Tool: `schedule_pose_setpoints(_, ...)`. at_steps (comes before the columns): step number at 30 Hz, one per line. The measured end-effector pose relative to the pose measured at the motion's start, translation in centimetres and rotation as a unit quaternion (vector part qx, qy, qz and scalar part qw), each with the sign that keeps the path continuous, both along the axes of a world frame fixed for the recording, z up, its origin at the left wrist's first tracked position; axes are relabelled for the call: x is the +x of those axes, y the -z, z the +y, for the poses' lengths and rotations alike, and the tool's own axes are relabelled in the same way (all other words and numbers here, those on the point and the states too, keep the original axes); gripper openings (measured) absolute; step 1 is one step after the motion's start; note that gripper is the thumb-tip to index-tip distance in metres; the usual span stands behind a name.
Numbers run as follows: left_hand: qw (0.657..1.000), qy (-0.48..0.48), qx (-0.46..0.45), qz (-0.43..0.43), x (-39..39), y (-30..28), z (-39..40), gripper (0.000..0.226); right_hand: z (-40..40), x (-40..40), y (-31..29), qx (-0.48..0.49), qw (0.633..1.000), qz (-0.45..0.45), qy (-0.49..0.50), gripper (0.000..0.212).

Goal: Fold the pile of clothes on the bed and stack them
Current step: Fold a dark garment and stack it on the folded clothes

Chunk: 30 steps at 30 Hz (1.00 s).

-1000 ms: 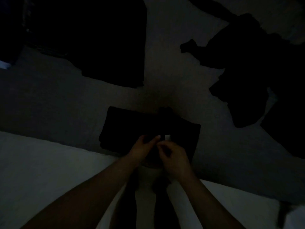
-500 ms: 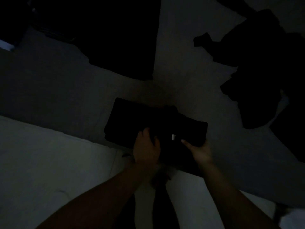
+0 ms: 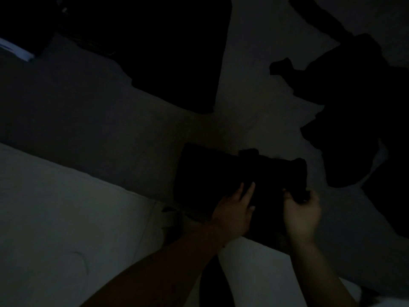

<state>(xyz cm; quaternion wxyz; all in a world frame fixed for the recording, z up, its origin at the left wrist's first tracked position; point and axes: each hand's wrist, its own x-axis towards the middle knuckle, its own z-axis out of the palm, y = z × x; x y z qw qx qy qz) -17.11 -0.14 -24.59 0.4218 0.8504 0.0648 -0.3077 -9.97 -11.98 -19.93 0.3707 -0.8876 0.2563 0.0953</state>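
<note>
1. Very dark frame; we read shapes only. The dark garment (image 3: 239,173) being folded lies on the bed (image 3: 110,120) just past its near edge, at about 5 o'clock from frame centre, already reduced to a compact rectangle.
2. Our left hand (image 3: 234,209) lies flat on the garment's near middle, fingers straight, pressing it down.
3. Our right hand (image 3: 303,211) pinches the garment's right near corner, fingers curled round the cloth edge.
4. Done so far, we judge: this piece is mostly folded; maybe one last fold or smoothing is left.
5. At 12 o'clock a big dark flat shape (image 3: 177,52) lies on the bed. We cannot tell whether it is the folded stack or a spread garment.
6. At 2 to 3 o'clock a crumpled dark heap (image 3: 354,107) waits, clearly unfolded, well apart from our hands.
7. Overall we call it mid-task: several pieces left to fold, plus stacking the current one.
</note>
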Motion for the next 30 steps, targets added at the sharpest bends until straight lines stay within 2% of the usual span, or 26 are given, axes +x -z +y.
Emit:
schedule_pose_setpoints(1,0.999,-0.01,-0.039,0.034,0.8,-0.1,-0.8,0.058,-0.2,0.2,-0.3,-0.023,1.0,-0.01,-0.005,0.022)
schedule_pose_setpoints(3,0.983,-0.094,-0.13,0.087,2.2,-0.2,-1.3,0.055,0.3,0.2,-0.7,-0.046,0.999,-0.013,-0.026,0.025)
schedule_pose_setpoints(5,0.944,-0.207,-0.218,0.133,2.7,0.1,-0.6,0.047,2.0,-0.2,-1.5,-0.051,0.996,-0.035,-0.062,0.03)
schedule_pose_setpoints(7,0.9,-0.306,-0.266,0.161,2.4,-0.1,1.7,0.041,4.7,-1.3,-2.3,-0.038,0.991,-0.069,-0.109,0.032)
schedule_pose_setpoints(10,0.856,-0.429,-0.253,0.137,0.7,-0.2,7.1,0.034,9.5,-3.6,-2.4,-0.013,0.979,-0.036,-0.202,0.038)
schedule_pose_setpoints(12,0.838,-0.499,-0.182,0.123,-0.3,-0.1,10.8,0.031,12.5,-4.9,-1.2,0.043,0.958,0.042,-0.282,0.041)
schedule_pose_setpoints(14,0.807,-0.556,-0.131,0.147,-1.1,-0.1,12.9,0.044,14.0,-5.7,0.1,0.108,0.929,0.105,-0.338,0.037)
schedule_pose_setpoints(15,0.796,-0.572,-0.119,0.158,-1.4,0.2,13.4,0.05,13.8,-5.8,0.7,0.112,0.925,0.1,-0.35,0.033)
schedule_pose_setpoints(16,0.801,-0.564,-0.112,0.165,-1.6,0.2,13.6,0.053,13.3,-5.6,1.2,0.094,0.931,0.072,-0.344,0.03)
schedule_pose_setpoints(18,0.855,-0.486,-0.1,0.154,-1.6,0.2,13.3,0.05,10.9,-4.6,2.3,0.019,0.957,-0.003,-0.288,0.03)
schedule_pose_setpoints(19,0.867,-0.465,-0.108,0.144,-1.4,0.4,13.0,0.046,9.5,-4.1,2.9,-0.012,0.969,-0.022,-0.244,0.035)
schedule_pose_setpoints(20,0.864,-0.466,-0.127,0.141,-1.1,0.5,12.7,0.042,8.1,-3.5,3.6,-0.019,0.98,0.0,-0.197,0.043)
schedule_pose_setpoints(21,0.86,-0.473,-0.137,0.132,-0.9,0.7,12.4,0.041,7.0,-2.9,4.2,0.019,0.986,0.062,-0.152,0.05)
schedule_pose_setpoints(23,0.854,-0.49,-0.132,0.116,-0.4,1.5,12.2,0.051,5.8,-2.2,5.3,0.142,0.962,0.206,-0.11,0.048)
schedule_pose_setpoints(24,0.851,-0.496,-0.127,0.119,-0.2,1.6,12.2,0.055,5.6,-2.2,5.7,0.182,0.946,0.245,-0.112,0.042)
schedule_pose_setpoints(28,0.831,-0.503,-0.166,0.169,0.4,0.7,12.4,0.048,6.5,-1.7,5.5,0.235,0.929,0.262,-0.111,0.045)
schedule_pose_setpoints(30,0.817,-0.508,-0.201,0.185,0.4,-0.2,12.4,0.032,7.0,-1.5,5.1,0.26,0.926,0.25,-0.112,0.053)
